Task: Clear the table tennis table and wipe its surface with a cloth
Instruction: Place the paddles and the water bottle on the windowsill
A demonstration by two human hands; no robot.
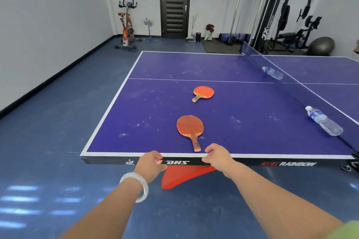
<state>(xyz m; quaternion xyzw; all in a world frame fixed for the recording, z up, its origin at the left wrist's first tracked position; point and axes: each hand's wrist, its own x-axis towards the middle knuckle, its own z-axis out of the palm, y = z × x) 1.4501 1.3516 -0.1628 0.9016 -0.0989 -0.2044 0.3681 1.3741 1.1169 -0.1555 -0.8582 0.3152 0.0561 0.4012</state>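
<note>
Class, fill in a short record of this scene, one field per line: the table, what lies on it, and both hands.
table: purple table tennis table, dusty marks on top
paddles: two, flat on the near half; near paddle, far paddle
bottles: two clear water bottles on their sides by the net; near bottle, far bottle
left hand: fingers curled on the near table edge
right hand: grips the same edge, beside the near paddle's handle

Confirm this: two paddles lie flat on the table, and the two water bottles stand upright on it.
Not quite. The near bottle and the far bottle lie on their sides, not upright; the head view shows it. The near paddle and far paddle do lie flat on the table.
</note>
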